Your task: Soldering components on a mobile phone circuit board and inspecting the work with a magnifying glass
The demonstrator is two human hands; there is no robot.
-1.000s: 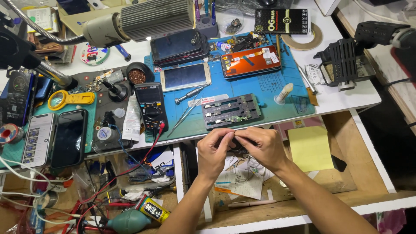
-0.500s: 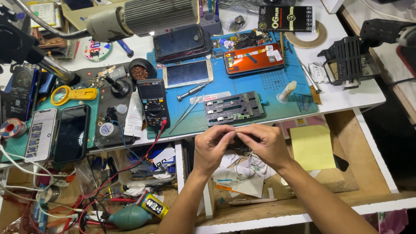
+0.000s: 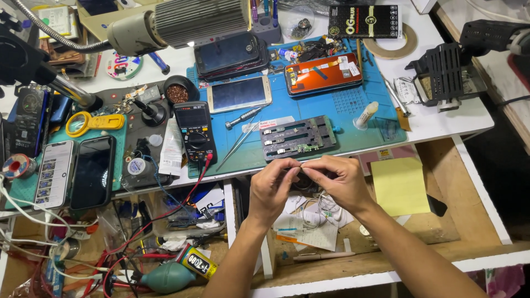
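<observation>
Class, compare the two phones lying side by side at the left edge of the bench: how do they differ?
The white-framed phone has a lit screen showing rows of small pictures; the black phone beside it has a dark, blank screen. The white-framed phone lies further left, the black phone nearer the multimeter. Both lie flat, face up, lengthwise towards the person, away from both hands.

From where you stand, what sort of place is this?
Most likely a phone repair bench: a multimeter, an opened orange phone on a blue work mat, and a dark board holder.

Left hand [image 3: 271, 186] and right hand [image 3: 338, 179] pinch a small part together, fingertips meeting; part itself too small to identify. Board holder [image 3: 298, 138] sits just beyond on the blue mat [image 3: 342, 118].
</observation>
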